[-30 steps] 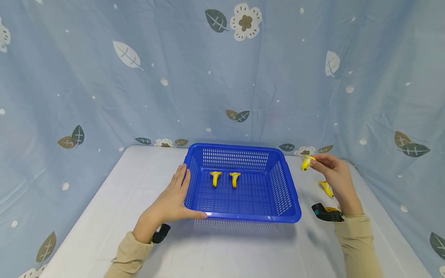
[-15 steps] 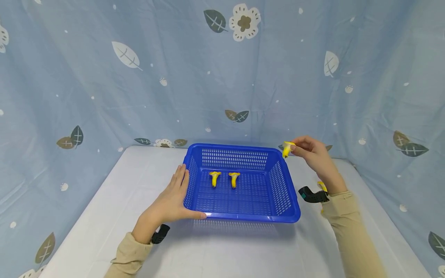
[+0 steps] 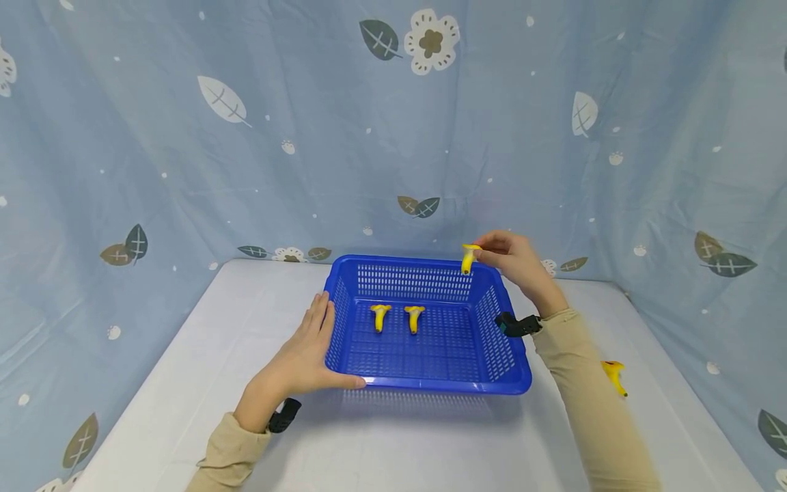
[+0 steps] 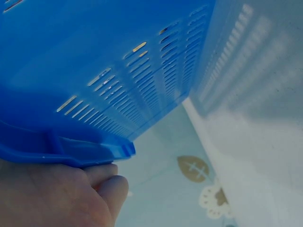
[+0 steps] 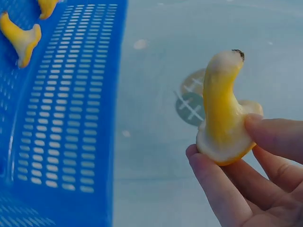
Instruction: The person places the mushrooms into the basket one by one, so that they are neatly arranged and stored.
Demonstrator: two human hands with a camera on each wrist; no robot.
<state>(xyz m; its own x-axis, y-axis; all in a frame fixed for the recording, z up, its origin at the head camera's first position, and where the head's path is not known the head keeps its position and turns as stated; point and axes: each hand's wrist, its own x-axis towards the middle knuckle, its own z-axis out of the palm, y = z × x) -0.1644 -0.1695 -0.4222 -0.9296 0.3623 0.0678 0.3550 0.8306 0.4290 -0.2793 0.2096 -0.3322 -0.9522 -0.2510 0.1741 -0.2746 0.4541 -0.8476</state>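
In the head view my right hand (image 3: pixel 515 265) pinches a yellow mushroom (image 3: pixel 469 260) over the far right part of the blue plastic basket (image 3: pixel 439 385). The right wrist view shows this mushroom (image 5: pixel 221 111) between thumb and fingertips, its dark-tipped stem pointing up in that view. Two similar mushrooms, one on the left (image 3: pixel 380 317) and one on the right (image 3: pixel 415 319), lie apart side by side on the basket floor. My left hand (image 3: pixel 301 361) rests on the basket's near left corner, fingers straight along the left side and thumb along the front rim.
Another yellow mushroom (image 3: pixel 614 377) lies on the white table (image 3: pixel 393 451), right of the basket and beside my right sleeve. A blue curtain (image 3: pixel 295 137) with leaf and flower prints hangs behind the table. Black straps sit on both wrists.
My right hand has carried the mushroom leftward and slightly up, from right of the basket to over its far right part. My left hand and the basket have stayed in place.
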